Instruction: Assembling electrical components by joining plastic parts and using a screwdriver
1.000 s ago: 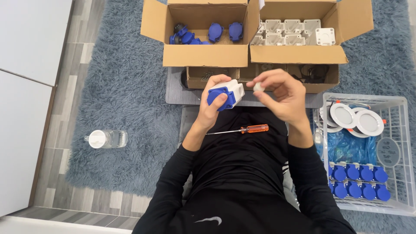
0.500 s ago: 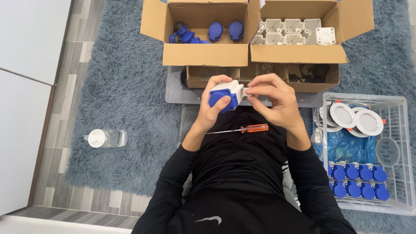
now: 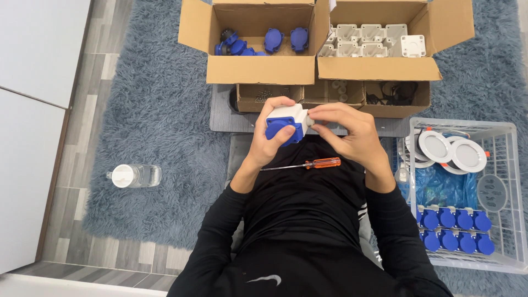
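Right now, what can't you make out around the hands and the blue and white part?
Head view only:
- Small piece at the right hand: its fingertips cover it, too small to identify.
- Blue and white socket box: the left hand wraps its underside, hidden.
- Low cardboard tray: the box flaps above shade its contents.
- Wire basket: right side cut by the frame edge.

socket box (image 3: 286,122) in hands: white body, blue front. screwdriver (image 3: 308,164): orange handle. sleeves (image 3: 220,231) black. rug (image 3: 159,110) shaggy grey-blue. cardboard boxes (image 3: 258,69) brown, blue parts (image 3: 275,39) in one, white housings (image 3: 374,39) in other. crate (image 3: 506,165) white wire, blue caps (image 3: 454,231) in rows.
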